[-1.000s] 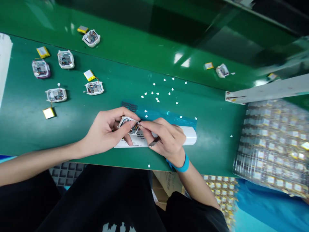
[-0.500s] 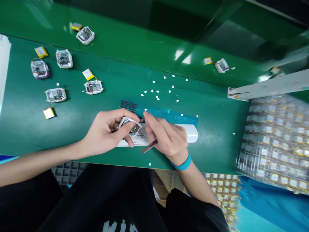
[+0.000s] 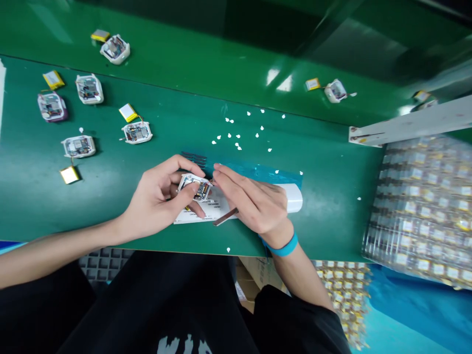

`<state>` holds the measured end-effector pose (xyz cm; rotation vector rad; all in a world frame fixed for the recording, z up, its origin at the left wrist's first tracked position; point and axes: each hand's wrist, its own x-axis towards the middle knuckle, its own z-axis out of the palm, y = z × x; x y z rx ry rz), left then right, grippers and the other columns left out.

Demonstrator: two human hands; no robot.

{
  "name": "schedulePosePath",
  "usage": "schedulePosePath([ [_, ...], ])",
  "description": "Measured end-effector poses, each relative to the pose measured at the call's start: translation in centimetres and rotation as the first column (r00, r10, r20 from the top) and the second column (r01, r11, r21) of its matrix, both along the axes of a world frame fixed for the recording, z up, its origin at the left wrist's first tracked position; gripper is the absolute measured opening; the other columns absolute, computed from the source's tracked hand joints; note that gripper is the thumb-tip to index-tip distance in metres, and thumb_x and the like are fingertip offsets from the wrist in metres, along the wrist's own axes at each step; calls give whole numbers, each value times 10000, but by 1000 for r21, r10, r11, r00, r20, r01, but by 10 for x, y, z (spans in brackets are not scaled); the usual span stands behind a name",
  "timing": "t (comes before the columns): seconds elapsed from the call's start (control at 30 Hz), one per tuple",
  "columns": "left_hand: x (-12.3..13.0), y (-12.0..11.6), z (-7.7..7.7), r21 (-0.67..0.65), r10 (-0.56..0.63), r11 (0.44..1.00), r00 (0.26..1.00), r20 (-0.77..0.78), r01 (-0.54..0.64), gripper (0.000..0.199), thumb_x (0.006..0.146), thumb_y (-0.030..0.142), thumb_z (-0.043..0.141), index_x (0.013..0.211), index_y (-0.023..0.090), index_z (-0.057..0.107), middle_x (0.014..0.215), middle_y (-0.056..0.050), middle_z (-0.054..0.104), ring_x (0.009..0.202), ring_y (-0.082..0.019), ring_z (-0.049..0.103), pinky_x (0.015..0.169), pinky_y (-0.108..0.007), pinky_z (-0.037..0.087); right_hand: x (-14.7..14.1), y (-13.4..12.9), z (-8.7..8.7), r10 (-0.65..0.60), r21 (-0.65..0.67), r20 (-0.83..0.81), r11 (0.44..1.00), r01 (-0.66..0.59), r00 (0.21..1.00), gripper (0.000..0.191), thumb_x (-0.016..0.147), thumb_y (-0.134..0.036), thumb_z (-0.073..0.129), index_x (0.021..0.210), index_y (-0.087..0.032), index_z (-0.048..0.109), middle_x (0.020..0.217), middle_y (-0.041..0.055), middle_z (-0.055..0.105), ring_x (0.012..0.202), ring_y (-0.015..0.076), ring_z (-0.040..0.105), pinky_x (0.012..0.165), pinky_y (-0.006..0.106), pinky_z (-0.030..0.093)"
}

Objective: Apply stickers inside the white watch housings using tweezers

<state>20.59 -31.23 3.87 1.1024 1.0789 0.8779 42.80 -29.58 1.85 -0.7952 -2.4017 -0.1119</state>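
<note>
My left hand (image 3: 158, 196) holds a white-rimmed case with a circuit board (image 3: 195, 187), its thumb lying over the board. At the case's right corner are the fingertips of my right hand (image 3: 254, 199), closed round metal tweezers (image 3: 225, 217) whose end sticks out below the palm. The tweezers' tips are mostly hidden by the fingers. Under both hands lies a printed white sheet (image 3: 183, 216) with a white roll end (image 3: 294, 198) at its right. Behind the hands is a blue film strip (image 3: 258, 175), with several dark strips (image 3: 193, 158) at its left.
Several open cases with boards (image 3: 137, 132) and yellow-edged batteries (image 3: 128, 112) lie at the left. Small white pieces (image 3: 229, 135) are scattered behind my hands. Stacked clear trays (image 3: 420, 211) stand at the right, below a white bar (image 3: 413, 123). Another case (image 3: 336, 91) sits at the back.
The view has shifted slightly. My left hand and the case have moved a little up and left. My right fingers are stretched further over the tweezers.
</note>
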Motion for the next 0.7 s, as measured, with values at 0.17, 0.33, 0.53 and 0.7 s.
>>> schedulePosePath([
  [0.17, 3, -4, -3, -3, 16, 1000, 1000, 23, -16, 122, 945, 223, 698, 999, 223, 589, 737, 19, 733, 593, -233, 790, 499, -256, 668, -4, -2, 7, 62, -30, 67, 998, -60, 996, 316, 1053, -101, 458, 1247, -102, 707, 1254, 126, 784, 980, 170, 803, 745, 267, 665],
  [0.33, 7, -13, -4, 141, 49, 989, 993, -105, -34, 93, 962, 204, 664, 1007, 213, 584, 806, 5, 778, 655, -217, 807, 546, -234, 682, -10, -6, 6, 99, -16, 80, 995, -98, 992, 308, 1025, -70, 468, 1218, 35, 684, 1201, 236, 778, 906, 227, 814, 678, 303, 670],
  [0.53, 5, -14, -10, 324, 124, 943, 981, -147, -71, 89, 964, 121, 654, 957, 190, 597, 744, 44, 759, 591, -161, 783, 497, -159, 626, -16, -11, 3, 34, -111, -8, 993, -35, 999, 339, 1034, -104, 475, 1313, -111, 668, 1257, 155, 774, 844, 193, 814, 609, 281, 651],
  [0.7, 3, -11, -9, 252, 37, 967, 998, 42, -47, 112, 974, 102, 642, 929, 191, 591, 807, 31, 756, 590, -169, 782, 478, -205, 644, -26, -10, 8, -196, -640, -446, 752, -159, 873, 174, 1035, -195, 581, 1065, -194, 752, 887, 8, 827, 651, 110, 739, 570, 211, 578],
])
